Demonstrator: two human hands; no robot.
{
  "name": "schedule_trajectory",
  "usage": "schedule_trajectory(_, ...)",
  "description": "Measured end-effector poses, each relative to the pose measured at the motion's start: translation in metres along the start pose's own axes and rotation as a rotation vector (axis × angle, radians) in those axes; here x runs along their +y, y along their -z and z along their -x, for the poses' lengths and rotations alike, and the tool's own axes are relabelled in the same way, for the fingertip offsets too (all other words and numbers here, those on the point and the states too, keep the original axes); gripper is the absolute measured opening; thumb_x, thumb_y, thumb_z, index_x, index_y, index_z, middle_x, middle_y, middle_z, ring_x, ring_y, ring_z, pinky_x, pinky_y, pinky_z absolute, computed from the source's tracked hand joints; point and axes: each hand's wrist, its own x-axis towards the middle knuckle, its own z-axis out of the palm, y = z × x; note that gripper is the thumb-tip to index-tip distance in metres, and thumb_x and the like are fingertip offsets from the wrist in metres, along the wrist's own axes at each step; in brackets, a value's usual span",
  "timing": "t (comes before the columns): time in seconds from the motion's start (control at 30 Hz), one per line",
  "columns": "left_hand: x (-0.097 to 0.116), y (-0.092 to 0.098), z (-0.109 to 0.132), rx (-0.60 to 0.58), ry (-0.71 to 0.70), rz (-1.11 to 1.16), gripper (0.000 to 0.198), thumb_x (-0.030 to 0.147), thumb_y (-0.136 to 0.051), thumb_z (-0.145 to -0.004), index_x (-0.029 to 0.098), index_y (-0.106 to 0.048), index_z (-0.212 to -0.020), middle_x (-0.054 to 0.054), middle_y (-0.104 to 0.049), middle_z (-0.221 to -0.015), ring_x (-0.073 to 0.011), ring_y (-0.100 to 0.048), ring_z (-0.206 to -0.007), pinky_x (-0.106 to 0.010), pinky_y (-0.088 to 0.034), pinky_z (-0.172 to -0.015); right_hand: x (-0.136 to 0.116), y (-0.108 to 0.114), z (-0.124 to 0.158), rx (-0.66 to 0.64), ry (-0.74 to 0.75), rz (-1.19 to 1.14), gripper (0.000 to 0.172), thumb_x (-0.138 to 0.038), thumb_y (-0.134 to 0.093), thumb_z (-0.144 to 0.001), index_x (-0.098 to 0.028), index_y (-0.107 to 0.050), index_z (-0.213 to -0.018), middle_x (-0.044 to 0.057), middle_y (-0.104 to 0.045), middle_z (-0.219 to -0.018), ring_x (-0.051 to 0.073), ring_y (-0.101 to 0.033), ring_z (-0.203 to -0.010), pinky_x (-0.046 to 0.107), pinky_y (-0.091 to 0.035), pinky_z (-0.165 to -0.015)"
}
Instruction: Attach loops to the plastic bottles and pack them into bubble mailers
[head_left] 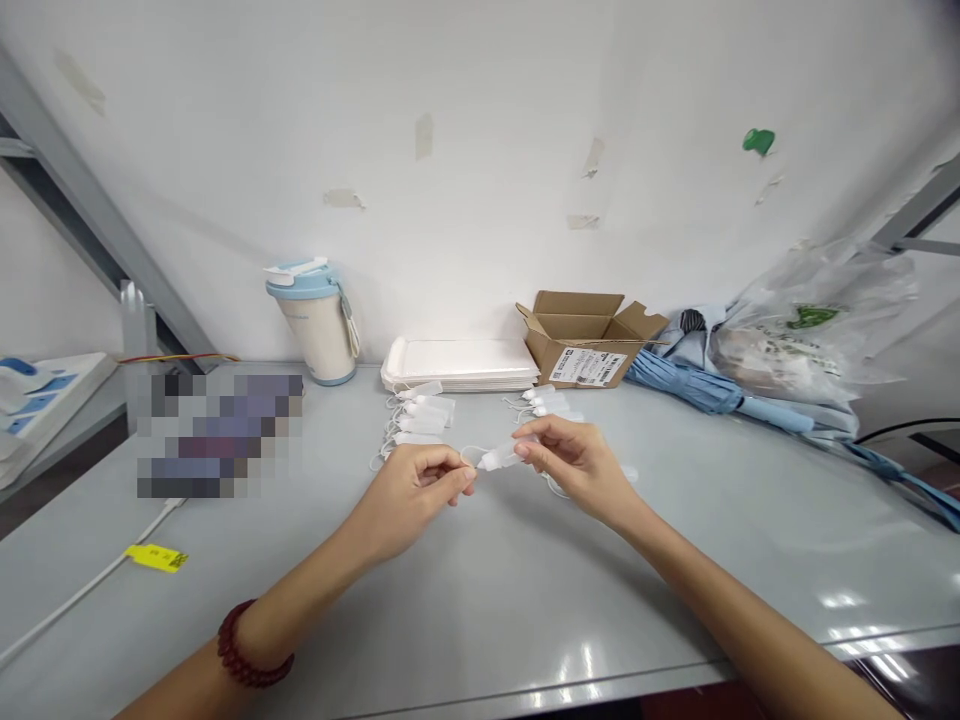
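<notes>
A small translucent white dropper bottle (498, 457) with a pointed tip is held above the table, its tip turned left. My right hand (576, 462) pinches its rear end between thumb and fingertips. At the pointed end, my left hand (424, 492) has thumb and fingers closed on the thin white string (471, 450) looped there; the exact grip is partly hidden. Behind my left hand lies a row of similar bottles (424, 412) with string loops. Another group of bottles (546, 397) lies behind my right hand, which partly covers it.
White padded envelopes (465, 362) are stacked against the wall beside an open cardboard box (589, 345). A cream tumbler (313, 325) stands left. A folded blue umbrella (697, 385) and plastic bag (795, 330) lie right. A white cable (90, 580) with yellow tag crosses the table's left side.
</notes>
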Motion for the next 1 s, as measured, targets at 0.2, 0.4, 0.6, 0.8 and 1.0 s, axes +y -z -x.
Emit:
schedule_trajectory(0.2,0.004,0.004,-0.001,0.011,-0.012,0.009,0.028,0.038,-0.052,-0.082,0.017,-0.065,-0.068,0.000,-0.058,-0.062,-0.0117,-0.050,-0.060,-0.024,-0.041,-0.059,-0.001,-0.002,0.000,0.037,-0.006,-0.041,0.022,-0.039,-0.060,-0.081,-0.017,-0.064,-0.083,-0.001,-0.056,-0.062,0.010,-0.051,-0.057,0.023,-0.038,-0.049)
schedule_trajectory(0.4,0.003,0.007,-0.005,-0.022,-0.025,0.111,0.020,0.035,-0.060,-0.078,0.018,-0.065,-0.086,-0.001,-0.061,-0.075,-0.0120,-0.054,-0.066,-0.025,-0.044,-0.062,-0.003,-0.001,-0.001,0.108,-0.006,-0.083,0.021,-0.037,-0.061,-0.081,-0.017,-0.065,-0.082,-0.001,-0.057,-0.063,0.009,-0.051,-0.056,0.023,-0.041,-0.051)
schedule_trajectory(0.6,0.000,0.008,-0.008,0.019,-0.041,0.103,0.019,0.036,-0.059,-0.079,0.017,-0.063,-0.082,0.000,-0.061,-0.075,-0.0105,-0.053,-0.063,-0.024,-0.043,-0.060,-0.001,-0.001,-0.001,0.114,-0.029,-0.084,0.021,-0.038,-0.062,-0.080,-0.017,-0.064,-0.084,-0.001,-0.058,-0.064,0.011,-0.053,-0.058,0.025,-0.042,-0.054)
schedule_trajectory(0.8,0.000,0.017,-0.006,0.034,-0.029,0.060,0.020,0.038,-0.057,-0.081,0.019,-0.063,-0.080,0.001,-0.060,-0.070,-0.0107,-0.051,-0.061,-0.022,-0.040,-0.056,0.004,0.000,-0.004,0.033,-0.055,-0.022,0.023,-0.038,-0.062,-0.079,-0.017,-0.063,-0.088,0.000,-0.061,-0.065,0.013,-0.057,-0.061,0.027,-0.044,-0.059)
schedule_trajectory(1.0,-0.001,0.017,-0.008,0.028,-0.007,0.024,0.024,0.041,-0.056,-0.080,0.018,-0.064,-0.074,0.000,-0.060,-0.068,-0.0117,-0.052,-0.061,-0.023,-0.039,-0.055,0.007,0.000,-0.005,-0.018,-0.050,0.057,0.023,-0.040,-0.060,-0.081,-0.018,-0.063,-0.088,0.000,-0.062,-0.064,0.013,-0.057,-0.062,0.027,-0.044,-0.059)
